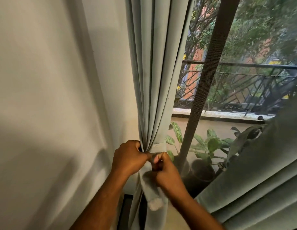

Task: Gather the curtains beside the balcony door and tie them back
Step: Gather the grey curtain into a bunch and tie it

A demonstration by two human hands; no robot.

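A pale grey-green curtain (154, 72) hangs gathered into narrow folds beside the balcony door. A tie-back band (158, 147) of the same cloth wraps round the bundle at waist height. My left hand (129, 157) grips the gathered folds and the band from the left. My right hand (166, 172) pinches the band's end just right of it, knuckles nearly touching the left hand. A loose strip of the tie-back (152, 195) with a pale patch hangs below my hands. A second curtain (263, 176) of the same colour drapes at the lower right.
A white wall (53, 97) fills the left side. The dark door frame post (209, 72) stands right of the curtain. Behind the glass are potted plants (204, 146), a ledge and a black balcony railing (253, 87) with trees beyond.
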